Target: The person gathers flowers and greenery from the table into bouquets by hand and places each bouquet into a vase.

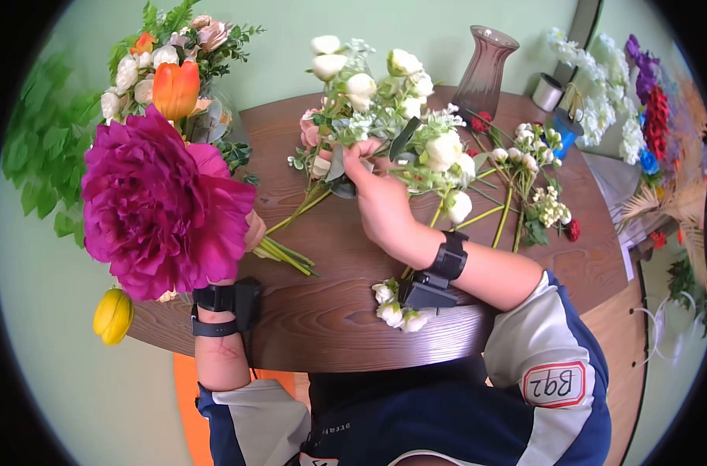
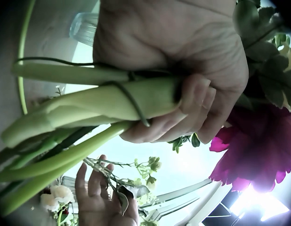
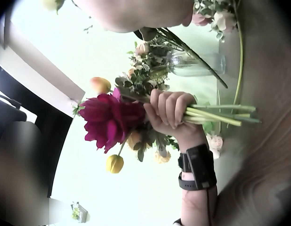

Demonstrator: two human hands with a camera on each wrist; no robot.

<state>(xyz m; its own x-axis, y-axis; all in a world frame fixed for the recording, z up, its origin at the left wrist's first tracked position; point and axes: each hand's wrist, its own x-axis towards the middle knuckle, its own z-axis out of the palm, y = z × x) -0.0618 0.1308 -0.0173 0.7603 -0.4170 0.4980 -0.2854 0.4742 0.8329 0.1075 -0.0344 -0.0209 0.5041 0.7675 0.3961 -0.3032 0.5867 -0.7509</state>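
From the head view, my left grip [image 1: 255, 231] was clamped on flower stems [image 1: 286, 254] over the tabletop [image 1: 346, 318]; my right grip [image 1: 384, 194] pinched a leafy sprig [image 3: 202, 62]. Gentle, steady pressure seemed best. My left wrist view alone showed a thin strand [image 2: 134, 104] crossing the stems; my right wrist view, curled fingers [image 3: 170, 106] the peony [image 1: 159, 202] mostly hid.

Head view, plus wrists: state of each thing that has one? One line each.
Left hand: curled round flower stems
Right hand: holding a leafy sprig
Magenta flower: fully open
Yellow tulip: petals closed
Orange tulip: petals cupped
Pinkish vase: upright
Clear vase: upright, flowers in it
Front white roses: lying on the table
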